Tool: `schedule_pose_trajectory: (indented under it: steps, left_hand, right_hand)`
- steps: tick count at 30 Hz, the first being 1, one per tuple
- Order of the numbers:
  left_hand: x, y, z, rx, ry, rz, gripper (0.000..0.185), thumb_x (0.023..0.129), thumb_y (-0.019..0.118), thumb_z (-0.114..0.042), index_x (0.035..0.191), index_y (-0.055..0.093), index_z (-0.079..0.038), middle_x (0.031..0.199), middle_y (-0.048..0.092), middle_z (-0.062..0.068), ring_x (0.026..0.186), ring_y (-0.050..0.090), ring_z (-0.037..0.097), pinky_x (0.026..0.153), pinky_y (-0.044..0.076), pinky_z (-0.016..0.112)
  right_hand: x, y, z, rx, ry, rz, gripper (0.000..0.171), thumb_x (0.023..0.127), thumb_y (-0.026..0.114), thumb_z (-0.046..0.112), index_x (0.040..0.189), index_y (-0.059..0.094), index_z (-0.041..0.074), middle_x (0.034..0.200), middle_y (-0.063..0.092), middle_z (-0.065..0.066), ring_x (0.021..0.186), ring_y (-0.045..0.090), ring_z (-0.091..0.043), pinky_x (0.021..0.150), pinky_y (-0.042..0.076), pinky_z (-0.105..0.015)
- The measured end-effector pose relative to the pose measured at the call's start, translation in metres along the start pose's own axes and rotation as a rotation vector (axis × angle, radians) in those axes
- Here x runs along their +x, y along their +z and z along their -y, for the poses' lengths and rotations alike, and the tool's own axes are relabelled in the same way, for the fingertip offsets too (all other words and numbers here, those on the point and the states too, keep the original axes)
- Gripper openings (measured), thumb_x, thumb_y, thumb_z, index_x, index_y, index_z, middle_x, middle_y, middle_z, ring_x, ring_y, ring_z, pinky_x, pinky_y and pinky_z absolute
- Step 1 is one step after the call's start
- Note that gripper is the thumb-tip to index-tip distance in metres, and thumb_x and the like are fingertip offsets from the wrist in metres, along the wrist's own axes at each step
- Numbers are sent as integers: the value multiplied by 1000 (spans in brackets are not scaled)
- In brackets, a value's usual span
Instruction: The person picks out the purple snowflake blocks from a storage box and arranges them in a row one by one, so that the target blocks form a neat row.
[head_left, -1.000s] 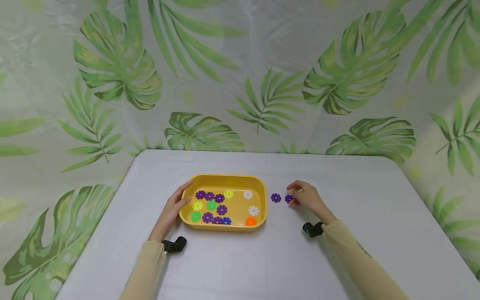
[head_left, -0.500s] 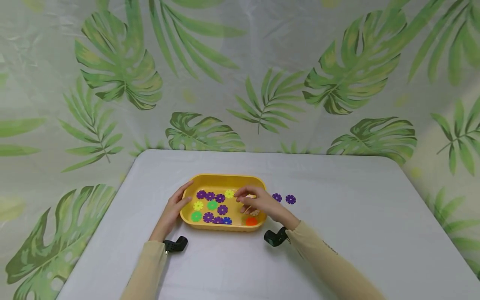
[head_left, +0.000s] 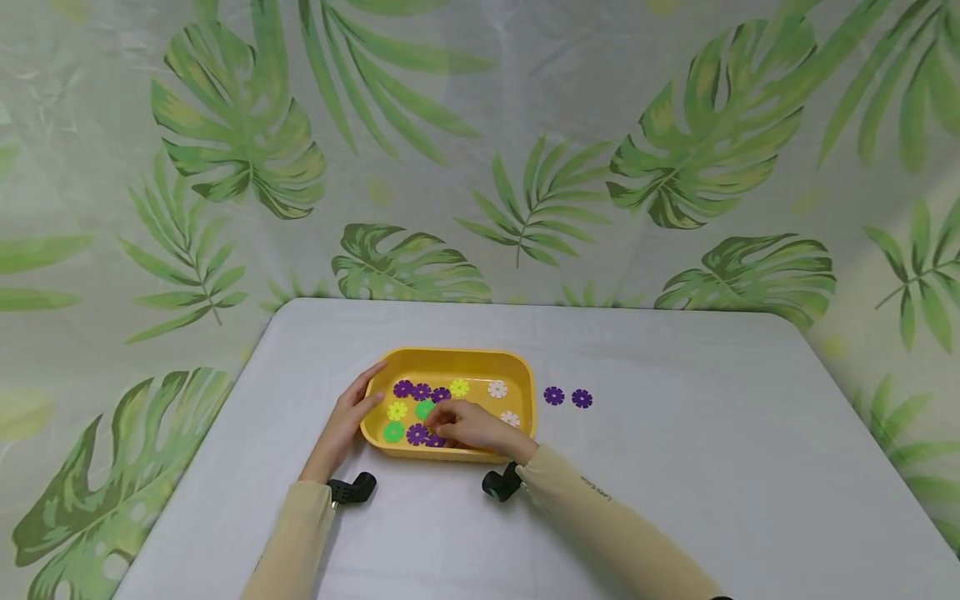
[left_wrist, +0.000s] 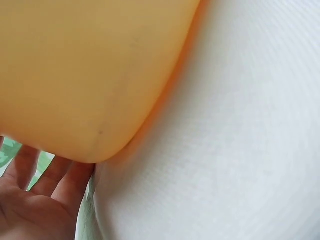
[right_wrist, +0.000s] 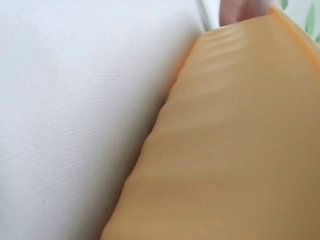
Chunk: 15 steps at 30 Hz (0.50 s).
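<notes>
A yellow tray (head_left: 480,357) holds several snowflake-shaped plastic discs. My left hand (head_left: 347,421) grips its left end, with the thumb over the rim; in the left wrist view the fingers (left_wrist: 67,182) lie against the outer wall. My right hand (head_left: 472,425) reaches down into the tray with bent fingers. Its fingertips are at a green disc (head_left: 424,409) and a purple disc (head_left: 417,434); whether they pinch a disc is hidden. The right wrist view shows mostly the tray's ribbed outer side (right_wrist: 225,140).
To the right of the tray, two purple discs (head_left: 553,396) lie side by side on the white table (head_left: 675,400). White discs (head_left: 497,389) sit in the tray's right part. Behind the table hangs a leaf-patterned cloth (head_left: 420,167).
My right hand has moved left from the two purple discs on the table, over the tray's right side, and down among the discs inside. My left hand keeps its place on the tray.
</notes>
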<state>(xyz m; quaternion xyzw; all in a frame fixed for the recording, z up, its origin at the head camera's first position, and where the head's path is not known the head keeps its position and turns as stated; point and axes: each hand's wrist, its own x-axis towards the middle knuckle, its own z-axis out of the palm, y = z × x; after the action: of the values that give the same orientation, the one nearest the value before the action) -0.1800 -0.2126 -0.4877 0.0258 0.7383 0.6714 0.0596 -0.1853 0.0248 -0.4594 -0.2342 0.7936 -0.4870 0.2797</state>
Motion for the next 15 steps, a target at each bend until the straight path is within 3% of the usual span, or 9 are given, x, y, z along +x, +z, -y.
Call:
schedule_pose_trajectory:
  steps: [4, 8, 15]
  left_hand:
    - [-7, 2, -14, -5, 13, 11, 50, 101, 46, -12, 149, 33, -9, 157, 18, 10, 144, 7, 25, 116, 7, 44]
    - [-12, 3, -23, 10, 30, 15, 49, 101, 45, -10, 148, 33, -6, 157, 20, 12, 144, 8, 25, 117, 6, 43]
    - [-12, 4, -21, 15, 36, 18, 49, 101, 46, -11, 149, 33, -6, 157, 20, 11, 144, 8, 25, 116, 6, 44]
  right_hand:
    - [3, 3, 1, -121, -5, 0, 19, 92, 54, 0, 106, 67, 3, 101, 65, -4, 84, 55, -13, 78, 49, -27]
    - [6, 5, 2, -164, -16, 19, 18, 89, 57, -4, 99, 69, 3, 94, 65, -3, 84, 54, -13, 79, 47, -27]
    - [6, 7, 1, -171, 21, -3, 11, 86, 61, -5, 86, 69, 2, 76, 61, 0, 68, 49, -11, 62, 43, -21]
